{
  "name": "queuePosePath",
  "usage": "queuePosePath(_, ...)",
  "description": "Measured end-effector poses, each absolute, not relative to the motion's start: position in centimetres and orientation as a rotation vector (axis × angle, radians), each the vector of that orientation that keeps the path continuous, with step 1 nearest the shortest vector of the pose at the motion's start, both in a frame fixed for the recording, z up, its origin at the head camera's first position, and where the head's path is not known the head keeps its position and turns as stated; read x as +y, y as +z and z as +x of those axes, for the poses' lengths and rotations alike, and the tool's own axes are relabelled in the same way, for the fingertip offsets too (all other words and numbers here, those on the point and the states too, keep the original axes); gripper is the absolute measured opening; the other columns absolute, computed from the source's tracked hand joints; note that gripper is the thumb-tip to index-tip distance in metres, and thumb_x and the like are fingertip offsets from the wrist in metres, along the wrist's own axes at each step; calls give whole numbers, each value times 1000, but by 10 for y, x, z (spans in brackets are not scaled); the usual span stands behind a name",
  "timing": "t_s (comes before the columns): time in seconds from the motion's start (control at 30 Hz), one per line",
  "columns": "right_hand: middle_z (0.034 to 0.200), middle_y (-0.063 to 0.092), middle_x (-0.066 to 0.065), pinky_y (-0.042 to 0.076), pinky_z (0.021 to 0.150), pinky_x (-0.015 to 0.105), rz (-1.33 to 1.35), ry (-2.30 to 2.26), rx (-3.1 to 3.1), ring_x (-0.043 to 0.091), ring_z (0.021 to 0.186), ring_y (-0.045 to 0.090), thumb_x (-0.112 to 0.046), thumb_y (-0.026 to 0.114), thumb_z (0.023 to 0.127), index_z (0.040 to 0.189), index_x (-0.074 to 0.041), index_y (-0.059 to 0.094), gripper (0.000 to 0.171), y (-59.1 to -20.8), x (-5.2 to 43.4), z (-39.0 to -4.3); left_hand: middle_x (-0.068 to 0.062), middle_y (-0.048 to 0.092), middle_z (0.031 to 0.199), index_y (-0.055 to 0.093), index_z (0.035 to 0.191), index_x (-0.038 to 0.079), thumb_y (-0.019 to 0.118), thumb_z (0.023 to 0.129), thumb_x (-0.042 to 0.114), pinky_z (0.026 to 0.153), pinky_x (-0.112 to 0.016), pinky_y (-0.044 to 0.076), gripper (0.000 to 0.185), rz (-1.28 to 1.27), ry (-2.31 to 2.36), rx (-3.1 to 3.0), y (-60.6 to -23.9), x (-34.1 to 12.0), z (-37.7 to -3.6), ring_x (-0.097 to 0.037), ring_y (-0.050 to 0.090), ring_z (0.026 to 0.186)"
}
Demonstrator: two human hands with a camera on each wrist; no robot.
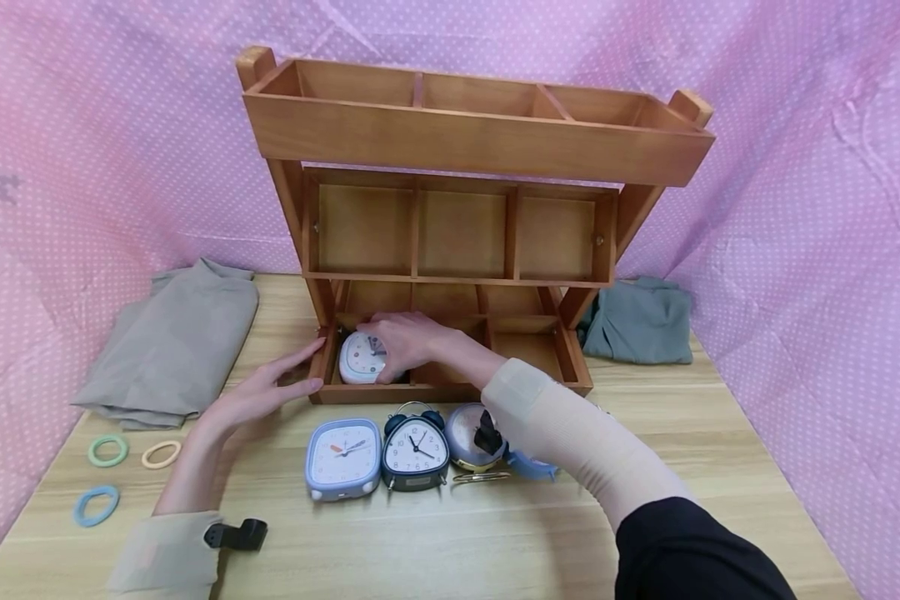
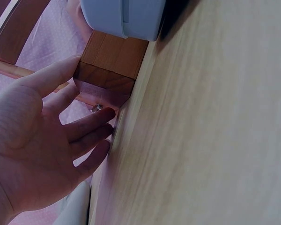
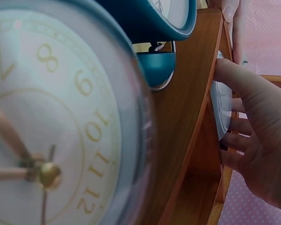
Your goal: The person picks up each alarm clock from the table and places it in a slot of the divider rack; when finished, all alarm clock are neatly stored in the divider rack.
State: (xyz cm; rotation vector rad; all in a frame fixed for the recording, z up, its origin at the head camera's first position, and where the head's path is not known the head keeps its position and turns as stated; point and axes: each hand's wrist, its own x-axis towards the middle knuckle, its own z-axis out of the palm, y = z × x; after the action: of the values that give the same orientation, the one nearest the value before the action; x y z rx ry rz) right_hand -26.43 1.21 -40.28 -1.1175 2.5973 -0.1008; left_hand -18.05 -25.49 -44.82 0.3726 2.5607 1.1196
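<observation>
A white alarm clock (image 1: 357, 357) with rounded corners sits face up in the left compartment of the wooden rack's (image 1: 465, 137) bottom tier. My right hand (image 1: 412, 340) grips it, thumb at its near edge and fingers over the far side. In the right wrist view, the same clock (image 3: 221, 108) shows edge-on among the fingers. My left hand (image 1: 262, 392) touches the left end of the bottom tier with fairly straight fingers. Before the rack stand a blue square clock (image 1: 343, 457), a dark triangular twin-bell clock (image 1: 416, 450) and a round clock (image 1: 467, 433), partly hidden by my right arm.
A blue object (image 1: 532, 468) lies partly under my right forearm. Green (image 1: 108, 451), cream (image 1: 161, 454) and blue (image 1: 96, 505) rings lie on the table at left. Folded grey cloth (image 1: 180, 342) and green-grey cloth (image 1: 637, 321) flank the rack; a pink dotted curtain (image 1: 817, 167) surrounds the table.
</observation>
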Motion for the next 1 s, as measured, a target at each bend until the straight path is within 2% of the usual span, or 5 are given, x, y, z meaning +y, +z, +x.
queuePosePath(0.3, 152, 53, 3, 52, 104, 40, -1090, -78, 2589, 18, 127, 56, -50, 83, 81, 158, -20, 42, 93, -402, 11, -264, -21, 20, 171, 23, 165, 32, 58, 102, 50, 119, -77, 20, 74, 384, 1124, 2569, -449, -253, -181, -52, 19, 155)
queuePosePath(0.53, 150, 55, 2, 51, 106, 40, -1079, -41, 2583, 18, 129, 55, -52, 83, 82, 157, -21, 43, 90, -400, 11, -263, -18, 21, 172, 21, 165, 35, 58, 102, 52, 118, -78, 20, 74, 372, 1123, 2561, -448, -254, -181, -52, 19, 156)
queuePosePath(0.77, 148, 55, 3, 52, 102, 37, -1087, -10, 2580, 17, 127, 55, -52, 82, 83, 156, -20, 43, 89, -400, 9, -263, -18, 21, 172, 21, 165, 30, 58, 103, 49, 120, -75, 21, 76, 389, 1133, 2551, -449, -254, -181, -51, 20, 156)
queuePosePath(1.0, 148, 55, 4, 53, 103, 35, -1091, 8, 2568, 17, 128, 56, -53, 80, 84, 157, -19, 42, 89, -401, 8, -264, -20, 21, 171, 21, 166, 28, 60, 102, 46, 119, -76, 22, 76, 398, 1136, 2541, -448, -253, -180, -52, 19, 155)
